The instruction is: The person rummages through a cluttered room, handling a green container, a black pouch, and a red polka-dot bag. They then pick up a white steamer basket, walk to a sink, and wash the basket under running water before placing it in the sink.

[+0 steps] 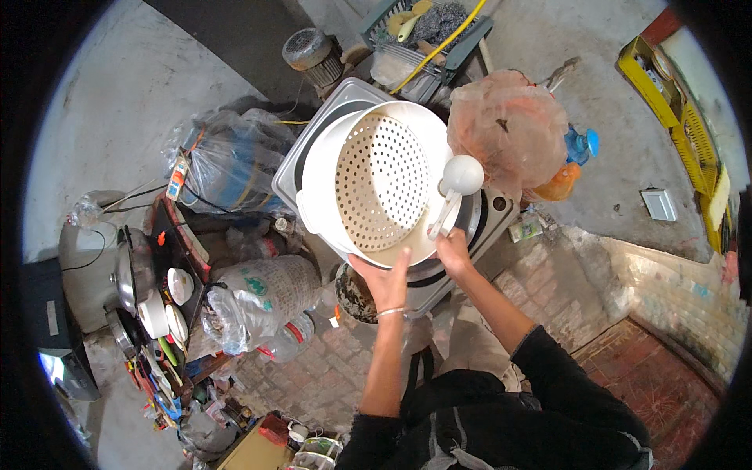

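A white round plastic vessel with a perforated inner basket [385, 182] is tilted so that its inside faces me. My left hand [385, 281] grips its near rim, thumb on the inner side. In my right hand [453, 249] is the handle of a small white round-headed ladle [463, 175], whose head is raised over the vessel's right rim. The right hand is also close to that rim; whether it touches it cannot be told. Below the vessel is a stainless-steel unit [423, 302] with a dark round part, mostly hidden.
A pinkish plastic bag [508, 129] bulges on the right. Left are a wrapped blue bundle [238, 158], a stuffed sack [264, 288], and a rack of pans and bowls [154, 314]. Behind stand a motor [312, 56] and a grey basket [464, 47], crossed by a yellow hose [437, 50].
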`<state>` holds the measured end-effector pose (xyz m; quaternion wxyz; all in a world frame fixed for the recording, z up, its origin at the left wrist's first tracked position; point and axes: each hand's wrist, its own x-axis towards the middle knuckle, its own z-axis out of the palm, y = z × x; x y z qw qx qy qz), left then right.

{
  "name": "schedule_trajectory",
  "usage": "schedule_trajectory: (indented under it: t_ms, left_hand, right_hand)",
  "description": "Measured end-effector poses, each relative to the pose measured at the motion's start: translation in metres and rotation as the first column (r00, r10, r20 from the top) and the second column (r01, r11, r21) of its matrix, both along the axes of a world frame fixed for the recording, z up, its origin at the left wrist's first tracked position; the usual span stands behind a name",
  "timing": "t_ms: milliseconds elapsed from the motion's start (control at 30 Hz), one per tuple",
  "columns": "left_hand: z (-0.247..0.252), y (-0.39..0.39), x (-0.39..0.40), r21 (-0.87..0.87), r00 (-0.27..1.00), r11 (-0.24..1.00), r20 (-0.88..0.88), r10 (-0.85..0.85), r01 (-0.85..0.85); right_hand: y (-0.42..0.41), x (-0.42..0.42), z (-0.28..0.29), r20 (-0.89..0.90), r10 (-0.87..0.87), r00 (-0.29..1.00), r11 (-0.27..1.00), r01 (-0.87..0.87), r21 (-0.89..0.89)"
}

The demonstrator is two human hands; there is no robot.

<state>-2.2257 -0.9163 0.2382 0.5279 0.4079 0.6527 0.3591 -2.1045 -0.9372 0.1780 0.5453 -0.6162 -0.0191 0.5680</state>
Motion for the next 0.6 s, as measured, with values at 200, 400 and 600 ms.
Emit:
schedule_trajectory:
  t_ms: [200, 400, 600]
  left_hand:
    - [-0.002, 0.011, -0.004, -0.084, 0.971, 0.994, 0.235, -0.049, 0.070]
    - [0.002, 0.011, -0.008, 0.144, 0.998, 0.988, 0.013, 0.059, -0.060]
    - [0.007, 0.010, -0.004, 0.306, 0.991, 0.951, -0.102, 0.084, -0.049]
  right_hand:
    - [-0.007, 0.024, -0.007, 0.006, 0.173, 0.985, 0.983, -0.173, 0.056]
    - [0.000, 0.039, 0.018, -0.003, 0.561, 0.828, 0.818, -0.554, -0.153]
    - [0.002, 0.024, 0.045, 0.905, 0.245, 0.349, 0.568, -0.808, 0.157]
